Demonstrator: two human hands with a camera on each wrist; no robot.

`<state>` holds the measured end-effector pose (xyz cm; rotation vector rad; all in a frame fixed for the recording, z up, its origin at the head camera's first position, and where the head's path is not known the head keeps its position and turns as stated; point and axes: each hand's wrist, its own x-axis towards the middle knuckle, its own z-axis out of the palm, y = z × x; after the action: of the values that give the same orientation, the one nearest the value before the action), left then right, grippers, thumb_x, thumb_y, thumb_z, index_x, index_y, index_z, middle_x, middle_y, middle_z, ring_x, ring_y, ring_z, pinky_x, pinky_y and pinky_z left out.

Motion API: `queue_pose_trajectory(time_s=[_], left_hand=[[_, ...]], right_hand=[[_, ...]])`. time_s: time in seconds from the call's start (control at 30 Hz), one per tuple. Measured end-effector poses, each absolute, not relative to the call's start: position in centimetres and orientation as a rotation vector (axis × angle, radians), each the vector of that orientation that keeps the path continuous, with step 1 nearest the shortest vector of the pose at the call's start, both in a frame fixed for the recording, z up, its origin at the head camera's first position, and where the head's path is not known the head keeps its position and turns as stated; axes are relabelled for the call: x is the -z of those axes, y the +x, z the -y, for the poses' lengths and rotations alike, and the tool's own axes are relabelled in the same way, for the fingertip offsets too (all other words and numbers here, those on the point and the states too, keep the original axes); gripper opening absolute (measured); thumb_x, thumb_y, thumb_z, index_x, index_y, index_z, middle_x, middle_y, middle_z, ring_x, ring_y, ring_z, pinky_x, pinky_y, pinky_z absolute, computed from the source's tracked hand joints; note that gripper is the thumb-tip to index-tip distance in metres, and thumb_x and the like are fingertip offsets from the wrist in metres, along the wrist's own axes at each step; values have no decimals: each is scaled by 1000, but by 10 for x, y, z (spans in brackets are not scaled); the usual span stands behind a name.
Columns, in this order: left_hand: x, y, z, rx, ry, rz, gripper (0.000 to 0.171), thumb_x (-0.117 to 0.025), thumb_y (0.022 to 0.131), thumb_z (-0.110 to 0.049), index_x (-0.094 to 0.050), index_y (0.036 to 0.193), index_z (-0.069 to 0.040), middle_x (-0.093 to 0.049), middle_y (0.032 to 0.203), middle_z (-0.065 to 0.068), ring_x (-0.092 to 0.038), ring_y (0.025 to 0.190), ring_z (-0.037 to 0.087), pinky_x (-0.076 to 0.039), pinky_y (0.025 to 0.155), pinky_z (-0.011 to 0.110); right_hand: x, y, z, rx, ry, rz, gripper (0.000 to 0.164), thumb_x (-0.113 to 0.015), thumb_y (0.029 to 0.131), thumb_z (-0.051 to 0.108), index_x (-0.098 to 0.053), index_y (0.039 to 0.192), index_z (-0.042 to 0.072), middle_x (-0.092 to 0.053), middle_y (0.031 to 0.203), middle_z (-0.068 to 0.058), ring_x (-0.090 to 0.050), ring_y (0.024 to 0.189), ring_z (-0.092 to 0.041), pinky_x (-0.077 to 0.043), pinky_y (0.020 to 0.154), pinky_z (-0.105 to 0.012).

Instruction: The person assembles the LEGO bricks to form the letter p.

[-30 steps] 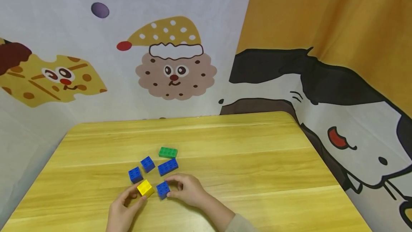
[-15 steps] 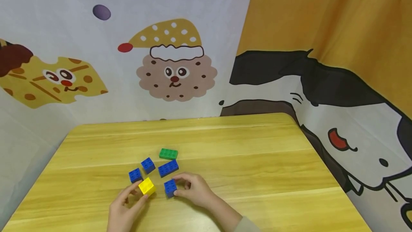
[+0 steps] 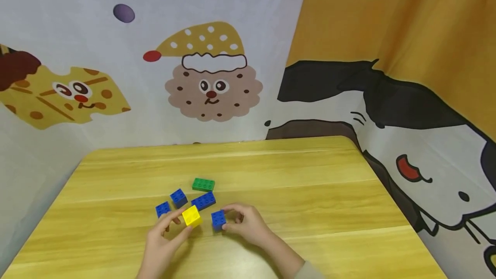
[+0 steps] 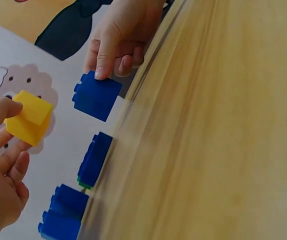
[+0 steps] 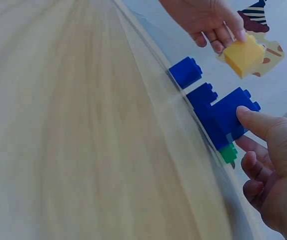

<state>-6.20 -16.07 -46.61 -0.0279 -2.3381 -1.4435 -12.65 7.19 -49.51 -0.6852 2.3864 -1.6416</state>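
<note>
My left hand (image 3: 162, 240) pinches a yellow toy brick (image 3: 192, 217) between thumb and fingers, raised above the table. To its right, my right hand (image 3: 248, 225) holds a blue square brick (image 3: 218, 220) by its right side. In the left wrist view that blue brick (image 4: 97, 96) and the yellow brick (image 4: 29, 118) are apart, both off the tabletop. Behind the hands lie a long blue brick (image 3: 203, 201) and a green brick (image 3: 203, 184). Two small blue bricks stand further left, one (image 3: 178, 198) behind the other (image 3: 162, 209), which the left fingers partly cover.
The bricks and hands are on a wood-grain table (image 3: 310, 193) with rounded far corners. Beyond its far edge hangs a curtain (image 3: 217, 3) printed with cartoon figures, which also runs along the right side.
Both hands have moved to the right with their bricks. The yellow brick has risen and passed in front of the long blue brick. The other bricks stay where they were.
</note>
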Motion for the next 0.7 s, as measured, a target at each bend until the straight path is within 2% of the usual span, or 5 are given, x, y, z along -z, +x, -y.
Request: queue_pose_trajectory(time_s=[0.3,0.5,0.7], left_hand=[[462,-72,143,1471,-228,2285,45,-81,69,4,-69,112,-4,-61,91,-5,-50,82,15,-36,68,30],[462,-80,132,1535,-292,2291,48,-80,67,9,-67,111,-1,-65,95,0,-51,84,19,-36,68,32],[456,-86,126,1568,-373,2302,49,-82,70,1,-68,115,-11,-64,103,-5,-54,87,23,-40,71,31]], right_hand=[[494,-129,-94,1670,-655,-2397,39,-80,77,14,-67,114,14,-65,102,4,-46,60,-5,-40,53,-16],[492,-130,-105,1694,-599,-2398,40,-81,76,11,-67,114,14,-65,100,-1,-45,60,-6,-39,52,-16],[490,-132,-115,1684,-526,-2406,42,-78,75,2,-66,114,9,-63,94,-11,-44,60,-9,-38,52,-15]])
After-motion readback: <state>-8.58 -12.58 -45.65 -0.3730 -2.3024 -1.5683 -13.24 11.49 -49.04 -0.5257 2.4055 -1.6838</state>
